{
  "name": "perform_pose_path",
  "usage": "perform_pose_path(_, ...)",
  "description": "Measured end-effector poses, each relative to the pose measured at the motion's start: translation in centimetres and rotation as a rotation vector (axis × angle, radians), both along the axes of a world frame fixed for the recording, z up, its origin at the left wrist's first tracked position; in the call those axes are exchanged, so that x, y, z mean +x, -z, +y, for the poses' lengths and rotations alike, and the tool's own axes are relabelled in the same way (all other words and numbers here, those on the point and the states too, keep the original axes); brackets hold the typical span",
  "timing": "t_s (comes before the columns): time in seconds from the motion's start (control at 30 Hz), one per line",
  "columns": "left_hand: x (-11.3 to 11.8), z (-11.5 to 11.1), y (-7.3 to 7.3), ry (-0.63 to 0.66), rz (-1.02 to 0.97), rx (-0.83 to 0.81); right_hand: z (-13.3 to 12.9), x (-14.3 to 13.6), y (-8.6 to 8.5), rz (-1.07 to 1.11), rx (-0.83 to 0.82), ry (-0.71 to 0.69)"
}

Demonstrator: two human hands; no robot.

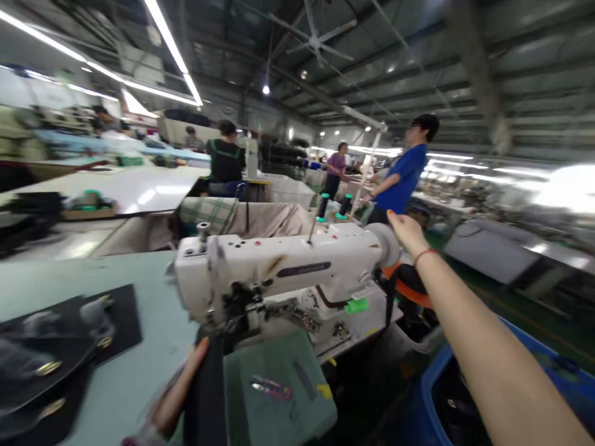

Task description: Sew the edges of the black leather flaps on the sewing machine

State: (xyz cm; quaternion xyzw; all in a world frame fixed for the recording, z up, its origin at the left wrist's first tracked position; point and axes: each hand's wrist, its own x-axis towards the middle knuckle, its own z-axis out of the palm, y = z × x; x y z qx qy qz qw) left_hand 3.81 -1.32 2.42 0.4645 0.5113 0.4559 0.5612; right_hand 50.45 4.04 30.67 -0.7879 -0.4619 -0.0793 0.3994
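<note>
A white sewing machine (297, 263) stands across the middle of the view. My right hand (405, 234) rests on the handwheel (385, 243) at the machine's right end, its fingers bent over the rim. At the lower left, my left hand (186, 378) lies along a black strip of material (207, 396), which runs up beneath the needle area. Its fingers are partly hidden and blurred, so their grip is unclear. Pink-handled thread snips (274, 388) lie on the green plate (260, 414) beside the strip.
Black pieces with gold-coloured fittings (111, 322) lie on the pale green table (155, 279) at left. A blue bin (430, 396) stands at lower right. Behind the machine are thread cones (322, 207), a person in blue (404, 176) and other people farther back.
</note>
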Motion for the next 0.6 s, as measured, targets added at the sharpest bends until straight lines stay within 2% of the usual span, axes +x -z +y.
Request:
perform_pose_path(0.1, -0.9, 0.4, 1.1, -0.105, 0.020, -0.062, 2.7, 0.3, 0.8, 0.013, -0.142, -0.018)
perform_pose_path(0.17, -1.1, 0.8, 1.5, -0.111, 0.009, -0.050, 4.2, 1.8, 1.6, 0.006, -0.199, -0.005)
perform_pose_path(0.23, -0.9, 0.9, 1.6, -0.112, 0.003, -0.034, 5.5, 3.8, 2.3, -0.090, -0.264, 0.025)
perform_pose_path(0.37, -0.5, 0.6, 1.2, -0.092, -0.008, -0.013, 6.2, 6.4, 3.4, -0.133, -0.244, 0.077)
perform_pose_path(0.6, -0.6, 0.4, 1.2, -0.104, 0.005, -0.034, 3.8, 6.4, 6.7, -0.164, 0.011, 0.183)
